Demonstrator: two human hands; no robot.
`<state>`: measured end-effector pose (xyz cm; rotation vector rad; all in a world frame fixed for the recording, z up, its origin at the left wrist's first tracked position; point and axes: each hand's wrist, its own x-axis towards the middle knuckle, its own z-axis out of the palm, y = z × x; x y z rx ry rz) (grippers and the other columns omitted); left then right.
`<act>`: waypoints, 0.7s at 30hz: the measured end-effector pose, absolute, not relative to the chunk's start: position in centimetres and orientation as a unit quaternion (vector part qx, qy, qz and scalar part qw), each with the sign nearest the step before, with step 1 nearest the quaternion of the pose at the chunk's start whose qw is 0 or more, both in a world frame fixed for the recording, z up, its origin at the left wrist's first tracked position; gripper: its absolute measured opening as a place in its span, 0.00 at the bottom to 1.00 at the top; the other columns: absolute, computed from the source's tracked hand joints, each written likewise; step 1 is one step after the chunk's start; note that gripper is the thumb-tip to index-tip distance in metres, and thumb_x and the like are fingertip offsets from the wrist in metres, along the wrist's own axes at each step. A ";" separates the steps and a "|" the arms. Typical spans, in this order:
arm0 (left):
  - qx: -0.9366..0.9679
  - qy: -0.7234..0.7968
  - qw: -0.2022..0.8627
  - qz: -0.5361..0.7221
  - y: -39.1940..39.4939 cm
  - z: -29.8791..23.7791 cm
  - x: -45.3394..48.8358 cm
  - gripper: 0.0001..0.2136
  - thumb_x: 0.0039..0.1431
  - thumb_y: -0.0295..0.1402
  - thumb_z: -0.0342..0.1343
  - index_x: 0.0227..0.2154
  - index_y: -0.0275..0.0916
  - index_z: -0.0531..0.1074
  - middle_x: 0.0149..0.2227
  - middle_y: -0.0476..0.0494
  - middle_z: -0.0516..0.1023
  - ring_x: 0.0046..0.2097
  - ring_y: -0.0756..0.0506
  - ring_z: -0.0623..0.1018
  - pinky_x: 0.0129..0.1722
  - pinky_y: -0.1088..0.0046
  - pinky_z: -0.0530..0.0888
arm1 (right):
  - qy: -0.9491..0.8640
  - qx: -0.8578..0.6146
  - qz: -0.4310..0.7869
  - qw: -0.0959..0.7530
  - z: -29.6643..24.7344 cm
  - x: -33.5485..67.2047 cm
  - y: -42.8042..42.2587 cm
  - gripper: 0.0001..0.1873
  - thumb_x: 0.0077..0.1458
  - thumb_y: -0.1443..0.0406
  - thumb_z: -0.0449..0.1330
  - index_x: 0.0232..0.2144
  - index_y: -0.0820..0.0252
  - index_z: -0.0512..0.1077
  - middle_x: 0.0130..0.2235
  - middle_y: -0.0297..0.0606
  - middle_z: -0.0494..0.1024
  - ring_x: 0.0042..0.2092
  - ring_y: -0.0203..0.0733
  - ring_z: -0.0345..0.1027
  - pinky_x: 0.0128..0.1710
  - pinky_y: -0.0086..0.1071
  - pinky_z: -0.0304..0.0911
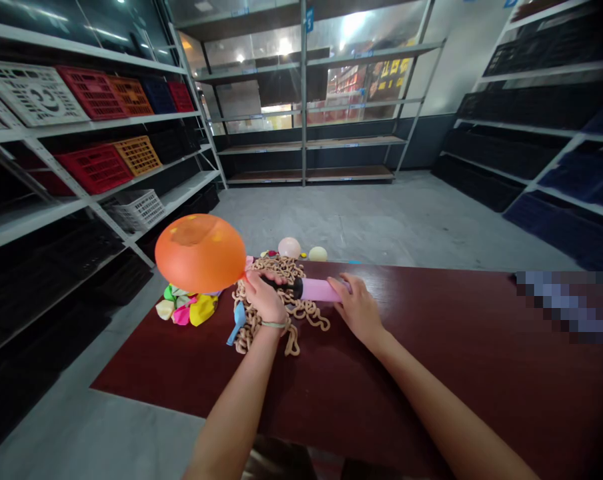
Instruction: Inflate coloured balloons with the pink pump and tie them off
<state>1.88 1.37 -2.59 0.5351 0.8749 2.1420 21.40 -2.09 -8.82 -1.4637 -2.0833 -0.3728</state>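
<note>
An inflated orange balloon (pixel 201 257) sits at the nozzle end of a hand balloon pump (pixel 319 289), which has a pink-purple barrel and a black end. My left hand (pixel 265 297) is closed around the black end, with the balloon's neck at its fingers. At the other end of the barrel, my right hand (pixel 357 303) is closed on the pump. Beneath the left hand lies a heap of beige rope (pixel 304 310), its loops spread over the table. A limp blue balloon (pixel 238 321) rests on the rope's left side.
Several uninflated balloons (pixel 201 309) lie at the left of the dark red table (pixel 431 360). Two small pale balloons (pixel 289 247) show at its far edge. A crate shelf (pixel 96 193) stands left, and a metal rack (pixel 304 143) stands behind. A blurred patch covers something at right.
</note>
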 end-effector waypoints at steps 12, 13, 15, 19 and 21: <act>0.132 0.359 0.301 0.873 1.2 -1.7 -0.7 0.12 0.68 0.39 0.43 0.27 0.41 0.58 0.21 0.54 0.59 0.19 0.51 0.64 0.19 0.75 0.66 | -0.790 -0.505 -0.104 0.330 -8.7 21.5 -2.3 0.25 0.58 0.70 0.55 0.58 0.58 0.63 0.51 0.46 0.70 0.54 0.53 0.60 0.53 0.46 0.64; 0.154 0.354 0.311 0.868 1.0 -2.2 0.3 0.13 0.68 0.40 0.44 0.27 0.41 0.58 0.20 0.54 0.59 0.19 0.51 0.64 0.19 0.74 0.67 | -0.791 -0.502 -0.096 0.335 -8.9 21.0 -2.5 0.23 0.58 0.69 0.55 0.57 0.58 0.63 0.51 0.47 0.70 0.54 0.52 0.61 0.52 0.46 0.65; 0.199 0.339 0.338 0.855 0.8 -3.1 2.0 0.15 0.67 0.43 0.47 0.27 0.41 0.60 0.20 0.53 0.61 0.19 0.50 0.65 0.20 0.72 0.68 | -0.795 -0.501 -0.086 0.331 -9.3 20.2 -2.8 0.22 0.59 0.68 0.56 0.56 0.58 0.64 0.51 0.47 0.71 0.53 0.52 0.63 0.48 0.43 0.66; 0.221 0.348 0.369 0.833 1.3 -3.7 2.2 0.14 0.65 0.43 0.49 0.27 0.42 0.60 0.20 0.53 0.62 0.19 0.50 0.67 0.22 0.70 0.70 | -0.820 -0.490 -0.113 0.272 -9.3 20.3 -2.5 0.24 0.63 0.63 0.55 0.60 0.58 0.61 0.54 0.48 0.72 0.52 0.51 0.66 0.45 0.41 0.66; 0.201 0.374 0.355 0.833 1.7 -3.2 0.5 0.13 0.65 0.41 0.47 0.26 0.42 0.58 0.20 0.54 0.61 0.19 0.50 0.65 0.21 0.71 0.69 | -0.827 -0.490 -0.137 0.238 -9.0 20.9 -2.1 0.26 0.64 0.61 0.54 0.62 0.57 0.59 0.57 0.48 0.72 0.53 0.52 0.66 0.46 0.43 0.64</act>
